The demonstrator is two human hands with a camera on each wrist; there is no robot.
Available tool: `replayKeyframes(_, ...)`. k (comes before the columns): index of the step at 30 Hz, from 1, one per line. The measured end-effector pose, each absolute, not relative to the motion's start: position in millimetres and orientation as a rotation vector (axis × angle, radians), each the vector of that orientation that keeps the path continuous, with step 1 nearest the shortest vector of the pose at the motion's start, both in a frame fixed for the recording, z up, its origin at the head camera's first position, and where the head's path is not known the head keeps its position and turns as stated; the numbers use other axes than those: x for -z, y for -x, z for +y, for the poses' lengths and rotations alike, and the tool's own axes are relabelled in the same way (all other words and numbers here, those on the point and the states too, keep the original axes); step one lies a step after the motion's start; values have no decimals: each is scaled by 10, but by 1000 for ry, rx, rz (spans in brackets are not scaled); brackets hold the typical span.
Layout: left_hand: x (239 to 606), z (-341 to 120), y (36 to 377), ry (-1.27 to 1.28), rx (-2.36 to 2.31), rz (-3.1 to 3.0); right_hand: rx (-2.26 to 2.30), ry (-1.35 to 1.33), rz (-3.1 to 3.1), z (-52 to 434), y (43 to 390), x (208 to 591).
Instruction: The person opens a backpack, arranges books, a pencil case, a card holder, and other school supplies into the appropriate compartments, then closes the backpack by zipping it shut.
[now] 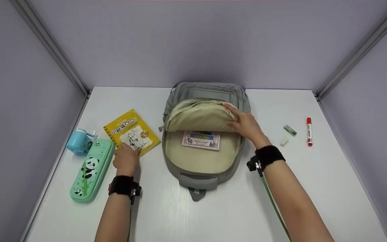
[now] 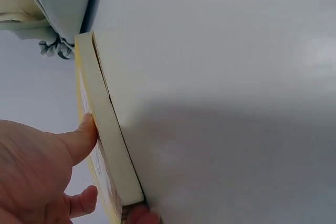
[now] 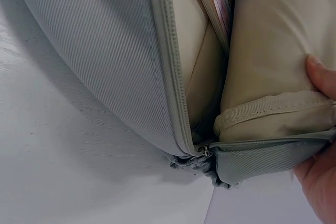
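Backpack: the grey backpack (image 1: 203, 148) lies flat on the white desk (image 1: 213, 215), main compartment unzipped and open toward the camera.
Already inside: 1 book (image 1: 201, 139) with a pale, colourful cover lies in the open compartment, part-hidden under the raised flap.
Right hand: the right hand (image 1: 246, 126) grips the cream-lined flap (image 1: 198, 116); the fingers curl over its edge and hold the opening wide.
Left hand: the left hand (image 1: 126, 159) is on the yellow book (image 1: 132, 132); the thumb (image 2: 79, 140) presses the cover while the fingers hook under the lower edge, lifting that side off the desk.
Yellow book position: left of the backpack, just beside it, not yet inside.
Progress, as judged: 1 item packed, a 2nd in hand.
Outstanding: panda pencil case (image 1: 88, 170), blue sharpener (image 1: 79, 142), green eraser (image 1: 290, 130) and red marker (image 1: 309, 131) all lie loose on the desk.
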State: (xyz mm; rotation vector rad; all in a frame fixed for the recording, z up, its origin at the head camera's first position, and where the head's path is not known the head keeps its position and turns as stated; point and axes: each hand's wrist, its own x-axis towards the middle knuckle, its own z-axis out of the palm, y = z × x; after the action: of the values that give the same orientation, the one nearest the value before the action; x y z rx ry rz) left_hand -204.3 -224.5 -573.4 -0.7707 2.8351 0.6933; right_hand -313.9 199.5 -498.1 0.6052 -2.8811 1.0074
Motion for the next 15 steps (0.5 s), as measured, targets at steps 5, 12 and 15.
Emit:
replayKeyframes(5,5717,-2328,2145,778,-764,2798,-996,-596,-2902,1980,3141,4989)
replayKeyframes(12,5669,-2486,2212,703,-845,2743,-987,-595,-2909,1956,3137,4997)
replayKeyframes(15,5659,-2500,2225,717,-874,2747,-981,-596,-2910,1950,3143,4995)
